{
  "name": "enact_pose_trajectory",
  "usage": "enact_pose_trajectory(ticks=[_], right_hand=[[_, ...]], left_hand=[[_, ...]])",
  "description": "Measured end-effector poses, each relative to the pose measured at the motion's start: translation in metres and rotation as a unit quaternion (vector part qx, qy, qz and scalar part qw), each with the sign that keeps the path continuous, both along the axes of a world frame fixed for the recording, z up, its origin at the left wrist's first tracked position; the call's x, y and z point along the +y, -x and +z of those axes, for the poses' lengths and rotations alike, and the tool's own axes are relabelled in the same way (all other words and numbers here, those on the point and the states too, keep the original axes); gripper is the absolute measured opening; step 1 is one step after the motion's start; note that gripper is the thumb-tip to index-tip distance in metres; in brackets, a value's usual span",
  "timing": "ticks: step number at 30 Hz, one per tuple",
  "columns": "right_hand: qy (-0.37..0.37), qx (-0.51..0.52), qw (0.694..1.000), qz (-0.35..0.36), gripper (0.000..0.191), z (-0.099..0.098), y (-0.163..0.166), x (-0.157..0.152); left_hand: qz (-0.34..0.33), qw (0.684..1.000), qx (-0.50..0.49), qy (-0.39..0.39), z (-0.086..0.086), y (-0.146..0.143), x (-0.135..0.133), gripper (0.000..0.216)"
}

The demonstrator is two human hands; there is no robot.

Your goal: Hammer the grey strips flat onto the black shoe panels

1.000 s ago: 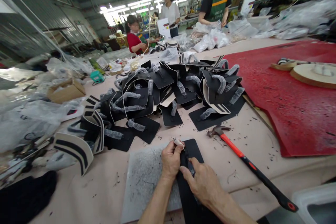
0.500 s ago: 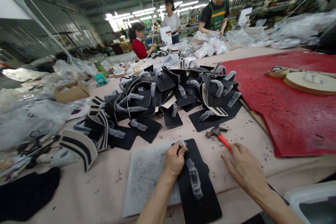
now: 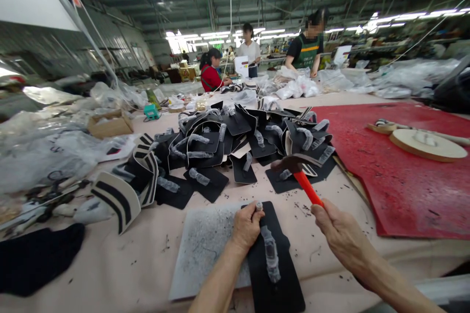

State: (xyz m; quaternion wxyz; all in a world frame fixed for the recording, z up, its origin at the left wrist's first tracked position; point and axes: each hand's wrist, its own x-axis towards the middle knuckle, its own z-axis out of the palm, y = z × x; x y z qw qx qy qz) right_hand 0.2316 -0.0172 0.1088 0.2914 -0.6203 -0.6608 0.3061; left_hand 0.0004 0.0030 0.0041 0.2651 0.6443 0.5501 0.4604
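Note:
My left hand (image 3: pixel 247 227) is closed around a short metal punch (image 3: pixel 259 206), of which only the round top shows. It holds the punch upright at the upper end of a black panel (image 3: pixel 281 264). Along the panel runs a handle wrapped in clear plastic (image 3: pixel 270 254). Under the panel's left side lies a grey, speckled board (image 3: pixel 205 249). My right hand (image 3: pixel 340 230) grips the orange handle of a claw hammer (image 3: pixel 306 183). The hammer is raised off the table, its head up and to the right of the punch.
Beyond my hands lies a heap of black panels with wrapped handles (image 3: pixel 238 124). Striped pieces (image 3: pixel 116 200) stand at its left. A red sheet (image 3: pixel 411 195) carries a tape roll (image 3: pixel 428 144) on the right. Dark cloth (image 3: pixel 40 259) lies at left. Several people work farther back.
My right hand has taken hold of the hammer that lay on the table and lifted it. My left hand stays on the punch over the panel. The view has tilted upward.

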Motion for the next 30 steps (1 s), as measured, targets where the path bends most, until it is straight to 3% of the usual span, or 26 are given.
enact_pose_trajectory(ticks=[2,5,7,10,12,14,16,18,24,27,30], right_hand=[[-0.103,-0.112,0.987,0.059,0.036,0.004,0.006,0.000],[-0.100,-0.255,0.949,0.159,0.030,0.013,0.009,0.004],[-0.103,-0.284,0.937,0.175,0.028,0.031,0.009,0.008],[-0.172,-0.199,0.962,0.073,0.034,0.058,0.012,0.010],[-0.216,-0.119,0.969,-0.014,0.036,0.060,0.016,0.007],[-0.208,-0.113,0.972,0.007,0.036,0.045,0.017,0.002],[-0.140,-0.181,0.968,0.104,0.033,0.023,0.013,-0.003],[-0.056,-0.244,0.956,0.154,0.030,0.004,0.003,-0.003],[0.048,-0.231,0.968,0.086,0.036,-0.050,-0.047,0.011],[0.004,-0.300,0.953,0.043,0.028,-0.078,-0.057,0.013],[-0.123,-0.302,0.944,0.044,0.034,-0.080,-0.030,0.002]], left_hand=[[0.002,1.000,0.012,0.001,-0.001,0.000,0.000,0.015],[0.009,0.999,0.033,0.006,-0.002,0.000,0.001,0.013],[0.009,0.999,0.031,0.005,-0.002,0.000,0.001,0.014],[0.000,1.000,0.005,-0.003,-0.002,0.000,0.000,0.015],[0.000,1.000,-0.006,-0.010,-0.002,0.000,0.000,0.015],[0.003,1.000,0.000,-0.010,-0.001,0.000,0.000,0.015],[0.006,1.000,0.015,0.000,-0.001,0.000,0.000,0.015],[0.005,1.000,0.024,0.012,0.001,0.000,0.000,0.015],[-0.001,1.000,0.003,0.017,0.002,-0.001,-0.001,0.015],[-0.001,1.000,-0.003,0.016,0.002,-0.001,0.000,0.015],[0.000,1.000,0.003,0.016,0.002,0.000,-0.001,0.014]])
